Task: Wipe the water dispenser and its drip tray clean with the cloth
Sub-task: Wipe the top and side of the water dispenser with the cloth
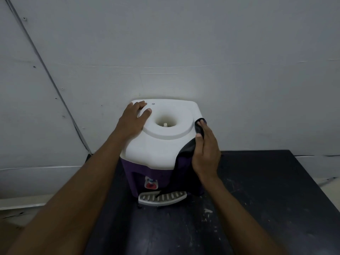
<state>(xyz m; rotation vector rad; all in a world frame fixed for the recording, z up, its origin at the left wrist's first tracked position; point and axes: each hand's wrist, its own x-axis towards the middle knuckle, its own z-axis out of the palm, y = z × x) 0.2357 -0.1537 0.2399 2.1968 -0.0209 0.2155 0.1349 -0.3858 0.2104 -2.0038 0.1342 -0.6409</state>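
One dispenser, one tray, one cloth

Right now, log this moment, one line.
left hand rests on dispenser top | right hand holds cloth to side | cloth tail over tray
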